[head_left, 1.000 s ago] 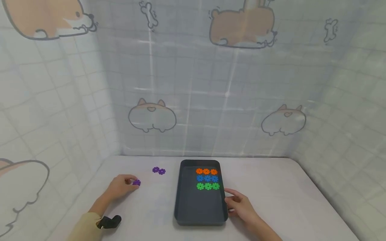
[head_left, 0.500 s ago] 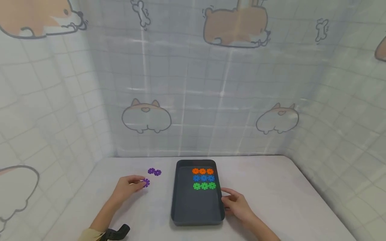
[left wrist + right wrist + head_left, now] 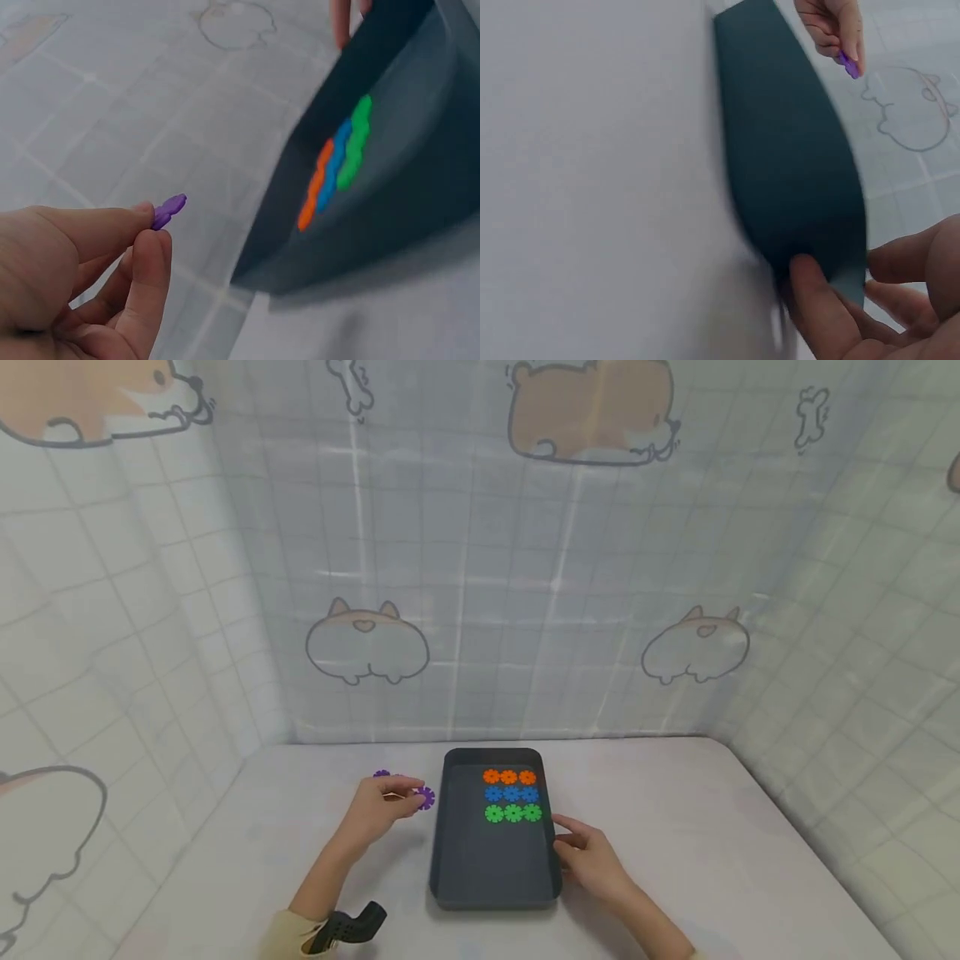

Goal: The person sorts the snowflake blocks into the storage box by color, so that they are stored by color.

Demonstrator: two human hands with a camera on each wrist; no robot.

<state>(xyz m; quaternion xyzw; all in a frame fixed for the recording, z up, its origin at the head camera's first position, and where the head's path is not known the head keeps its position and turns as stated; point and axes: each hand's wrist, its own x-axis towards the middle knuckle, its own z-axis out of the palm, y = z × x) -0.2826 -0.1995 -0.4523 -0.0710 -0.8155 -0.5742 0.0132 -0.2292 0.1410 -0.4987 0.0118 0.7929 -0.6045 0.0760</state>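
A purple flower-shaped disc (image 3: 426, 797) is pinched between the thumb and finger of my left hand (image 3: 378, 810), just outside the left wall of the dark grey tray (image 3: 487, 872). In the left wrist view the disc (image 3: 169, 211) shows edge-on, raised at the fingertips. My right hand (image 3: 596, 864) grips the tray's right side, with fingers at the rim and on the outer wall (image 3: 787, 150). Inside the tray lie three rows of matching discs: orange (image 3: 509, 777), blue (image 3: 512, 794) and green (image 3: 513, 813).
Behind the left hand another purple disc (image 3: 382, 773) shows on the white table (image 3: 675, 810), partly covered by the fingers. A black wrist strap mount (image 3: 351, 927) sits at the left sleeve. A sheet with cartoon dogs (image 3: 495, 568) hangs behind the table.
My left hand has carried the purple disc rightward and up toward the tray, now partly covering the purple discs behind. My right hand stays at the tray's side. The head view has shifted slightly.
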